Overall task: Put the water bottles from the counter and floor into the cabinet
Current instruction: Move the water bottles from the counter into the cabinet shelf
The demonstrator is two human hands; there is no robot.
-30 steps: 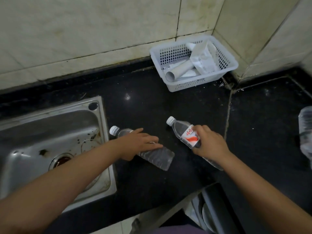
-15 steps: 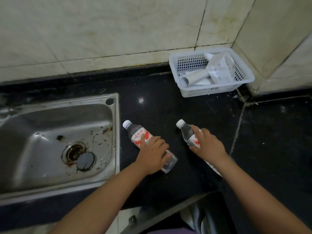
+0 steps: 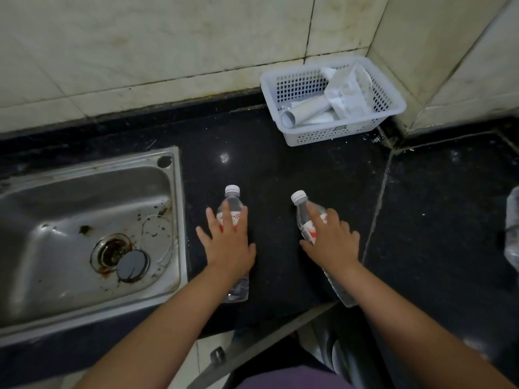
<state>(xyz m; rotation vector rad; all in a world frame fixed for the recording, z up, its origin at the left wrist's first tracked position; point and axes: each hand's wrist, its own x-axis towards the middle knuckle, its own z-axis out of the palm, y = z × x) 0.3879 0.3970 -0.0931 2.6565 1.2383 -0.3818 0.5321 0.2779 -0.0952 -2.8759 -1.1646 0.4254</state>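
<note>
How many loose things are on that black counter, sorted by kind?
Clear plastic water bottles with white caps: 3, the third cut off at the right edge
White perforated plastic basket: 1
Total: 4

Left hand (image 3: pixel 228 242) flat over one bottle (image 3: pixel 233 203) on the black counter (image 3: pixel 280 175); right hand (image 3: pixel 332 240) wrapping another bottle (image 3: pixel 302 213); sink (image 3: pixel 84 220) at nine o'clock; white basket (image 3: pixel 331 133) at one o'clock.

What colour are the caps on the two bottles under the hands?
Both caps are white, shown best in the head view.
</note>
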